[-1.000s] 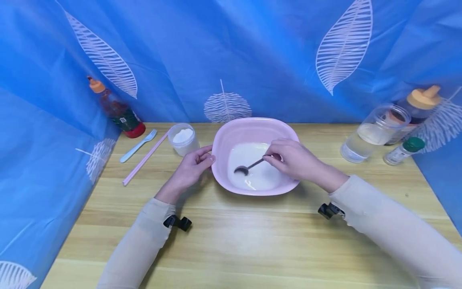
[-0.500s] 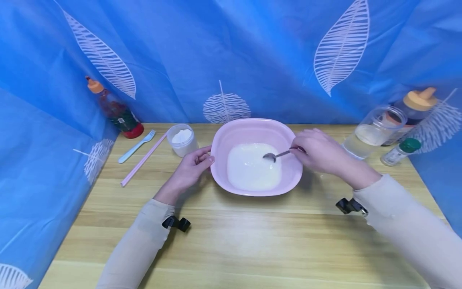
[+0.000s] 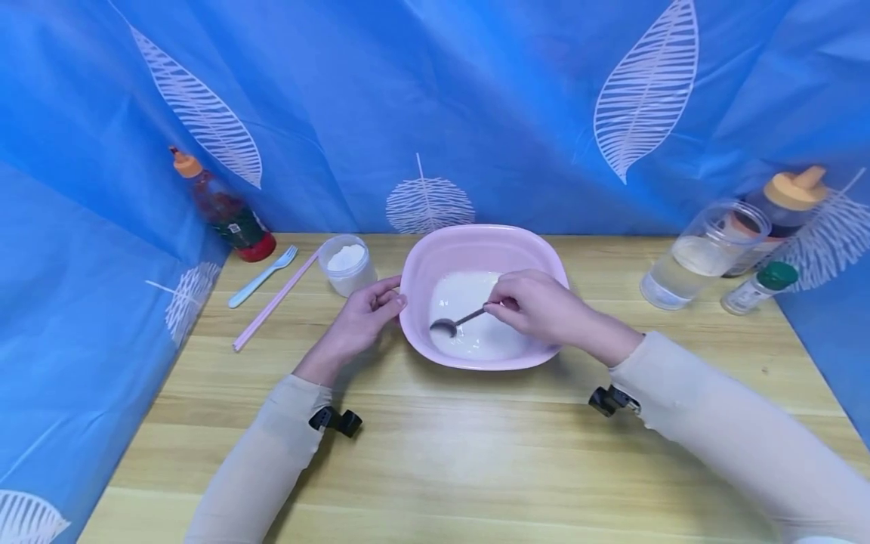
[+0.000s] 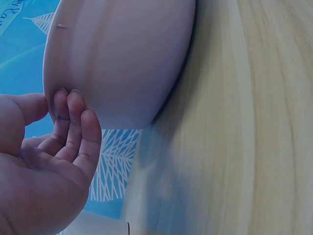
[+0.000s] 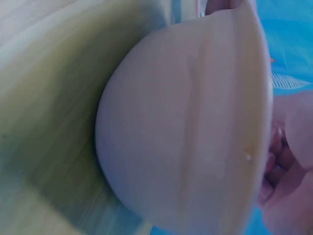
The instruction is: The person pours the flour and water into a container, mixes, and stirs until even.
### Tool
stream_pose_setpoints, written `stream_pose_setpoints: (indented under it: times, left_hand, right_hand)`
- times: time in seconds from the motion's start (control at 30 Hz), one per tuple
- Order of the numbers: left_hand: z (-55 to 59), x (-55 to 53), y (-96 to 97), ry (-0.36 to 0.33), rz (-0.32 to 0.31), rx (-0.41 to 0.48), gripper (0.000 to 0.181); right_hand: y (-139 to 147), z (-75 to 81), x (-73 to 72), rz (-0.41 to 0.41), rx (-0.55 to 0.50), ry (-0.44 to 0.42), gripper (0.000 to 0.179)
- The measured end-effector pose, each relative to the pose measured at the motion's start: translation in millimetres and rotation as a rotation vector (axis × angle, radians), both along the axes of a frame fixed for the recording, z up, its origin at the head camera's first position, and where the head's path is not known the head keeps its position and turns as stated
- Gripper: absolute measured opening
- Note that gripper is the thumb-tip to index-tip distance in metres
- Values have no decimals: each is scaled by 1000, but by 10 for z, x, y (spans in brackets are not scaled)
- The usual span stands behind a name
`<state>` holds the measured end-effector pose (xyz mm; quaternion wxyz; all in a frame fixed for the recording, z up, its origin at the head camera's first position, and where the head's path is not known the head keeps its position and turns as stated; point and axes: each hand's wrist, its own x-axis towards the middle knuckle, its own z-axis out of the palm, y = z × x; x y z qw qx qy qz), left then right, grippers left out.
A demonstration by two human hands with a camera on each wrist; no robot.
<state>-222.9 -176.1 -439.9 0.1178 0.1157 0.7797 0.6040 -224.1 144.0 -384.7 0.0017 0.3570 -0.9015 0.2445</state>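
A pink bowl point(image 3: 416, 287) stands on the table with a milky white liquid point(image 3: 489, 344) in its bottom. My left hand point(image 3: 359, 321) pinches the bowl's left rim; in the left wrist view the thumb lies at the rim's edge and the curled fingers point(image 4: 76, 105) press the outer wall point(image 4: 132, 58). Over the bowl's right side, my right hand point(image 3: 537, 306) pinches the handle of a dark metal spoon point(image 3: 445, 327), whose head dips at the liquid's left part. In the right wrist view the bowl's wall point(image 5: 161, 117) hides the spoon.
Left of the bowl are a jar of white powder point(image 3: 348, 272), pink chopsticks point(image 3: 275, 302), a light blue fork point(image 3: 261, 278) and a red sauce bottle point(image 3: 234, 215). At right stand a clear cup of water point(image 3: 693, 261), a dark bottle with a tan cap point(image 3: 795, 193) and a green-capped shaker point(image 3: 757, 289).
The right hand swung the spoon to the bowl's right side, then back left through the liquid. The left hand stays on the rim and the bowl holds its place.
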Motion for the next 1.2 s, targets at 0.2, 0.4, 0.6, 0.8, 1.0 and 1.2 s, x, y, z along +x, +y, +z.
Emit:
stream_pose_setpoints:
  times: [0.2, 0.4, 0.6, 0.8, 1.0, 1.2]
  left_hand:
    - [0, 0, 9, 0, 6, 1, 52]
    - [-1, -2, -16, -11, 6, -10, 53]
    - [8, 29, -55, -13, 1, -8, 53]
    - [12, 43, -60, -19, -2, 7, 52]
    - [9, 30, -28, -30, 11, -10, 53]
    - [9, 8, 9, -23, 9, -8, 52]
  right_hand:
    - [-17, 7, -123, -118, 80, 119, 9]
    - [257, 151, -174, -179, 210, 151, 12]
    - [442, 432, -58, -122, 341, 124, 20]
    - [491, 517, 52, -36, 325, 31, 21]
    - [351, 314, 54, 50, 165, -39, 15]
    - [76, 91, -57, 7, 86, -31, 9]
